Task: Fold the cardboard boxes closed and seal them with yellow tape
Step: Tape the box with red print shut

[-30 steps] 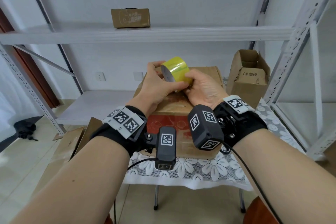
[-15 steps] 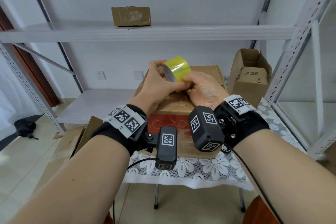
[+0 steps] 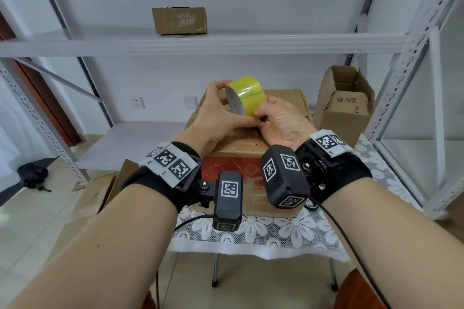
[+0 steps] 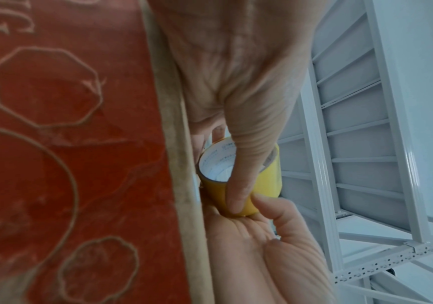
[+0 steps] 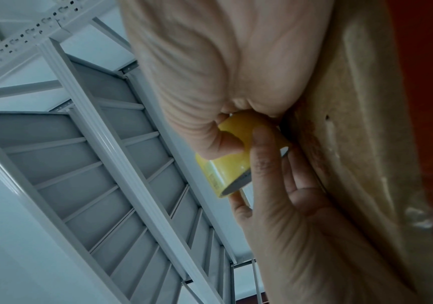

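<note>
A yellow tape roll point(image 3: 247, 94) is held up above the closed cardboard box point(image 3: 234, 150) with red print on its front. My left hand point(image 3: 218, 113) grips the roll from the left, with its thumb point(image 4: 244, 174) across the white core and rim. My right hand point(image 3: 276, 120) pinches the roll's lower right edge, its thumb point(image 5: 224, 142) lying on the yellow face point(image 5: 226, 170). No free tape end shows. The box stands on a small table with a lace cloth point(image 3: 253, 232).
An open cardboard box point(image 3: 344, 108) stands at the table's right rear. Another small closed box point(image 3: 179, 20) sits on the upper shelf of the grey metal rack point(image 3: 226, 44). Flattened cardboard point(image 3: 100, 190) leans on the floor at the left.
My right thumb has slid a little down the roll's face toward my left thumb. The roll and both wrists have stayed nearly in place above the box.
</note>
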{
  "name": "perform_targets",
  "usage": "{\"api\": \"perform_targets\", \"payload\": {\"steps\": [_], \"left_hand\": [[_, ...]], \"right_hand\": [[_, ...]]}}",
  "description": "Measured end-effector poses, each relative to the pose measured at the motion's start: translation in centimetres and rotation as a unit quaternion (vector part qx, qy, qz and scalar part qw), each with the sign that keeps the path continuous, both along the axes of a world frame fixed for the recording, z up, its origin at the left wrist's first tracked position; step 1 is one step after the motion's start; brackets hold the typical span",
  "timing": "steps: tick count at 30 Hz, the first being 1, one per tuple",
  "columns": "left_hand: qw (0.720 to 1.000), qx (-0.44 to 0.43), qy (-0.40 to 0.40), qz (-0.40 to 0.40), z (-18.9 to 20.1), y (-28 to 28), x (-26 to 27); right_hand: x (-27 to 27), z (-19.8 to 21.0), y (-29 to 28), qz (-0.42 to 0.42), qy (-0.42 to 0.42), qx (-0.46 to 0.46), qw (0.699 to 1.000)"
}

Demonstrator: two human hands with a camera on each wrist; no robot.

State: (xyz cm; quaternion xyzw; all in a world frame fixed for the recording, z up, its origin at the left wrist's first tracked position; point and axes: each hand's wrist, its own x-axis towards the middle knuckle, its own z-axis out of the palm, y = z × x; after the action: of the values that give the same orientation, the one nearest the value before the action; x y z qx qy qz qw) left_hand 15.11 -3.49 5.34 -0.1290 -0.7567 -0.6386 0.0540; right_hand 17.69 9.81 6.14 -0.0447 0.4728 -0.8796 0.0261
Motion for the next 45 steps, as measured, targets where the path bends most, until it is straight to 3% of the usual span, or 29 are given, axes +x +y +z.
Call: {"api": "perform_targets", "payload": {"steps": [14, 22, 30, 35, 40, 45], "left_hand": [[0.999, 0.020, -0.004, 0.031, 0.1, 0.0, 0.3], [0.998, 0.056, -0.015, 0.031, -0.1, 0.0, 0.3], [0.998, 0.022, 0.013, 0.062, 0.0, 0.1, 0.1], [0.992, -0.098, 0.021, 0.073, 0.4, 0.4, 0.2], [0.993, -0.106, 0.049, -0.005, 0.6, 0.3, 0.4], [0.987, -0.132, 0.059, 0.068, 0.0, 0.7, 0.1]], "right_hand": [[-0.2, -0.3, -0.2, 0.028, 0.017, -0.022, 0.999], [-0.2, -0.2, -0.3, -0.033, 0.013, -0.025, 0.999], [-1.0, 0.0, 0.3, -0.067, 0.008, -0.061, 0.996], [-1.1, 0.0, 0.8, -0.147, 0.013, 0.054, 0.988], [-0.9, -0.2, 1.1, -0.162, 0.024, 0.053, 0.985], [-1.0, -0.6, 0.7, -0.205, 0.047, 0.157, 0.965]]}}
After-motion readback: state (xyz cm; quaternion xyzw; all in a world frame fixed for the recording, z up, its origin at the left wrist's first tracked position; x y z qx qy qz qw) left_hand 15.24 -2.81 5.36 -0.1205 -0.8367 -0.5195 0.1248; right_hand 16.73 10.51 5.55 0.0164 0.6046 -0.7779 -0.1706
